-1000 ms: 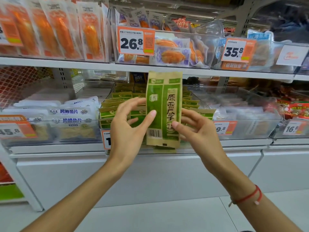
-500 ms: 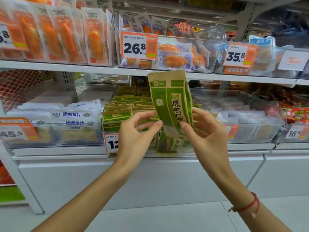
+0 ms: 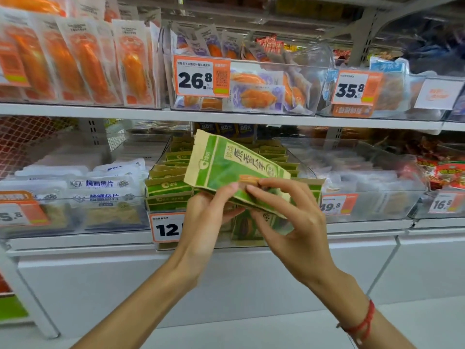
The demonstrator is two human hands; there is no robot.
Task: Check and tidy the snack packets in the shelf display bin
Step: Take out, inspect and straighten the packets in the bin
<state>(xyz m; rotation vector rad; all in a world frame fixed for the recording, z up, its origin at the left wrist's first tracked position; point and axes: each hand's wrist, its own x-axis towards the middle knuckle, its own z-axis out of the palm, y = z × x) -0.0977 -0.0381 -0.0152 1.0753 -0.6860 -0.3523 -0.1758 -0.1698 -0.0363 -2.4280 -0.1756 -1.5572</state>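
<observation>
Tilted over since a second ago, the green packet (image 3: 234, 172) I am holding no longer stands upright in front of the bin; its top now leans toward the upper left and its printed face lies slanted, above the rows of matching packets. Both hands have closed in under it.

Going from the left, I see white fish-slice packets (image 3: 105, 195) in the neighbouring clear bin, just beside the display bin (image 3: 305, 170) that holds the green packets (image 3: 168, 188) standing in rows. An orange price tag (image 3: 167, 226) reading 12 hangs on that bin's front, partly covered by my left wrist.

My left hand (image 3: 206, 215) grips the lower edge of the tilted packet, thumb on its face and fingers curled beneath. My right hand (image 3: 286, 217) pinches the same lower edge just to the right, thumb and fingertips pressed on the paper, the two hands nearly touching. A red string bracelet (image 3: 362, 323) sits on my right wrist.

On the shelf above stands a 26.8 price tag (image 3: 201, 76), with a 35.8 tag (image 3: 356, 89) farther right.
</observation>
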